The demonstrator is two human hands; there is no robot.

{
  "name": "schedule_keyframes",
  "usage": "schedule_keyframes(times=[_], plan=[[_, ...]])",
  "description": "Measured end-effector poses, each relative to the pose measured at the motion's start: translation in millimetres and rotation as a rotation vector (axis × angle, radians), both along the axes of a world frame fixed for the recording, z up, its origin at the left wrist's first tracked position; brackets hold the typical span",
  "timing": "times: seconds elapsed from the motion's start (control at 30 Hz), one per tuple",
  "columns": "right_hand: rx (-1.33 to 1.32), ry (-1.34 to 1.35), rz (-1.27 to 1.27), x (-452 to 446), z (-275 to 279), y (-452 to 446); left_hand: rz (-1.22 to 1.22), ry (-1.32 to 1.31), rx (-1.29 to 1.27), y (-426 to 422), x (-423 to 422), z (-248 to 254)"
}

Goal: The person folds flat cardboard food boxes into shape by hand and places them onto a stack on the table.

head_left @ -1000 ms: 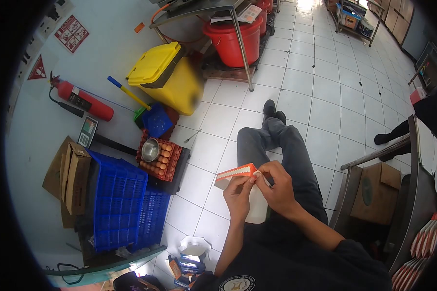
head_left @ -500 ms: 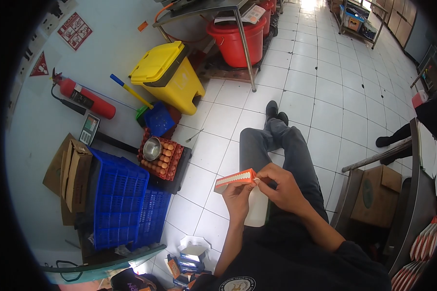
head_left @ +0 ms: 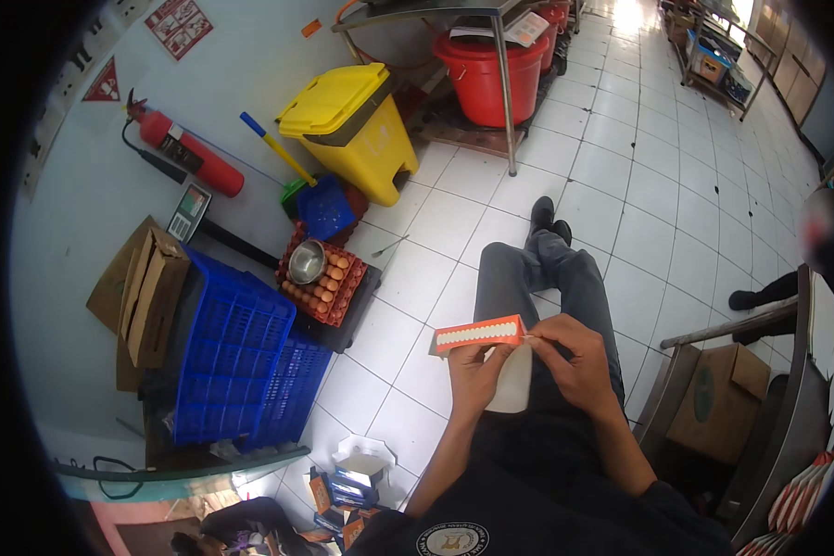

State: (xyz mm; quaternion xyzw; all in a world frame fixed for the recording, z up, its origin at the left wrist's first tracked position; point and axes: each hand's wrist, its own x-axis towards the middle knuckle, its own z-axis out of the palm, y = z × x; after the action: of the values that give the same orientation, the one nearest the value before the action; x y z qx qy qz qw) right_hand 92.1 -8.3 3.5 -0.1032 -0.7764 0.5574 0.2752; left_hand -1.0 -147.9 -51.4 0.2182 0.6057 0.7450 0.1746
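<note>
An orange box (head_left: 480,334) with a white scalloped strip along its side is held above the lap. My left hand (head_left: 478,375) is closed on the box from below, near its right end. At the box's right corner, my right hand (head_left: 570,355) has its fingers pinched together; what they hold, if anything, is too small to make out. A pale, whitish sheet or flap (head_left: 511,380) hangs beneath the box, between the two hands.
Blue crates (head_left: 234,347), an egg tray with a metal bowl (head_left: 307,262) and a yellow bin (head_left: 352,125) stand left. At right is a shelf with a cardboard box (head_left: 719,400). Folded boxes (head_left: 352,482) lie at lower left. Other people are at the right edge and lower left.
The view has shifted, and a person at the lower left shows more. The orange box is turned slightly, its scalloped side facing the camera more. My right hand remains at its corner.
</note>
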Motion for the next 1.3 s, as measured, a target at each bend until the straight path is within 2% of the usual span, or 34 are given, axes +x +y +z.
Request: schedule_keyframes(times=[0.27,0.37,0.63,0.77,0.8,0.9,1.0,1.07,1.23,1.3], plan=[[0.163,-0.053,-0.043,-11,6,-3,0.036,-0.13,-0.049,7,6,-6],[0.203,-0.05,-0.037,-16,1,-3,0.109,-0.279,0.102,14,12,-11],[0.237,-0.092,0.004,-21,2,-1,0.034,-0.218,0.172,17,4,-17],[0.31,-0.079,-0.015,-18,-3,-6,-0.095,-0.179,0.052,10,-9,-15],[0.321,-0.098,-0.02,-15,-5,-8,-0.124,-0.198,0.099,13,-11,-24],[0.371,-0.131,-0.031,-15,-9,-13,-0.08,-0.196,0.116,13,-9,-21],[0.453,-0.119,-0.047,-16,-11,-22,0.08,-0.194,0.214,21,2,-22],[0.521,-0.099,-0.078,-18,-16,-28,0.046,-0.213,0.181,25,7,-24],[0.374,-0.05,-0.178,-22,-29,-28,-0.044,-0.157,0.198,27,12,-14],[0.279,-0.084,-0.204,-21,-32,-24,-0.116,-0.073,0.122,24,12,-6]])
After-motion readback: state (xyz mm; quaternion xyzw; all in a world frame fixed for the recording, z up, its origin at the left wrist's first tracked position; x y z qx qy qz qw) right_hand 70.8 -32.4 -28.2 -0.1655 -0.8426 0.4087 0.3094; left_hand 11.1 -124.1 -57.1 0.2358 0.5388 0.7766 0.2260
